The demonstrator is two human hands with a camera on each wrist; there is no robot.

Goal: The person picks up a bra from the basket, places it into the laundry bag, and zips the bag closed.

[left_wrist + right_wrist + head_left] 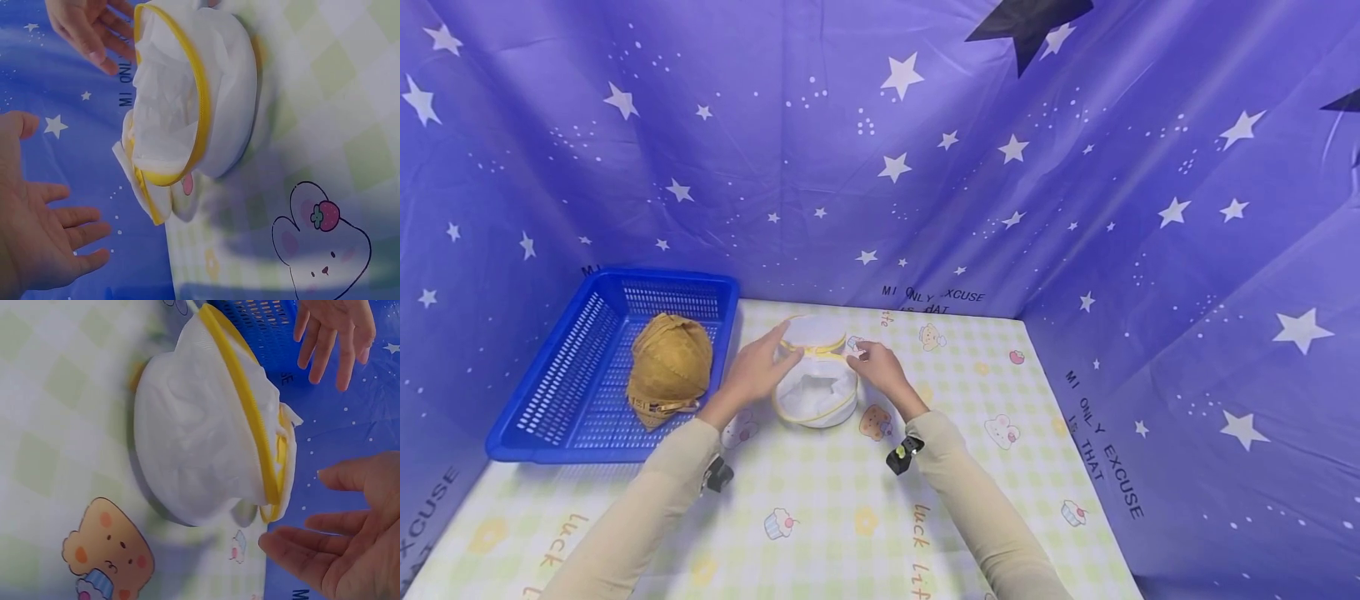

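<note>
A round white mesh laundry bag [831,413] with yellow zipper trim stands on the table, its lid [814,330] folded back toward the wall. Its opening faces up, and white mesh shows inside. My left hand [758,365] is at the left of the lid and my right hand [883,368] at the right. In the left wrist view, the left hand [44,231] has its fingers spread, apart from the bag [231,94]. The right wrist view shows the right hand [350,544] with extended fingers, holding nothing, beside the bag [187,437].
On the left stands a blue plastic basket [597,417] with slotted sides. A mustard-brown folded garment [672,360] with a rounded cup shape lies in it. A checked, cartoon-printed cloth [820,542] covers the table. Purple star-patterned curtains [820,167] enclose the back and sides.
</note>
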